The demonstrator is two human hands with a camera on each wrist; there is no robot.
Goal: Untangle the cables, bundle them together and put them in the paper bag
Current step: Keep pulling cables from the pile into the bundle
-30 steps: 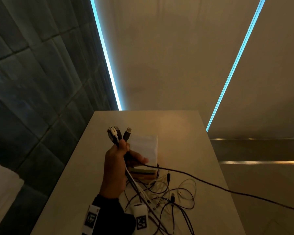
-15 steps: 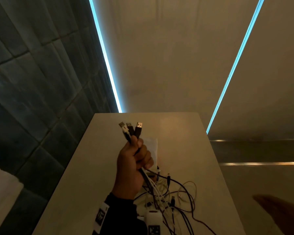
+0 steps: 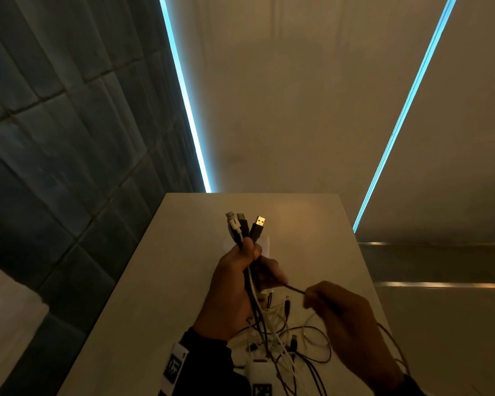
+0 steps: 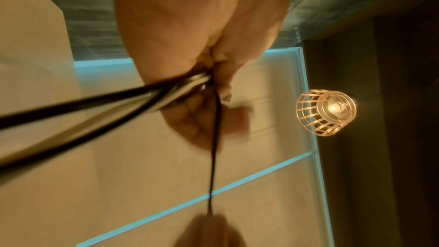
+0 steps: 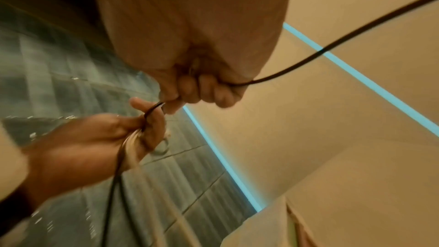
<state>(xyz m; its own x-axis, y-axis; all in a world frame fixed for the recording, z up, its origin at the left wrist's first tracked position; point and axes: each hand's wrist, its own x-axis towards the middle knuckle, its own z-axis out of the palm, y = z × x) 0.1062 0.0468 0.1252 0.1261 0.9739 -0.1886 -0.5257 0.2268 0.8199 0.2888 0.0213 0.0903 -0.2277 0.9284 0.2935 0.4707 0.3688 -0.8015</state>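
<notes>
Your right hand [image 3: 345,318], off at the frame's edge half a second ago, has come in and now pinches one dark cable [image 3: 293,289] beside your left hand [image 3: 235,284]; that fist grips the cables [image 3: 245,230] plugs-up above the tabletop [image 3: 312,224]; gathering continues; loose loops remain below.

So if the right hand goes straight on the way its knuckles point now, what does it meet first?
Most likely the left hand, which grips the USB cables. The right hand points toward it, pinching a black cable stretched between them. Depth is unclear, so it might pass just in front.
</notes>
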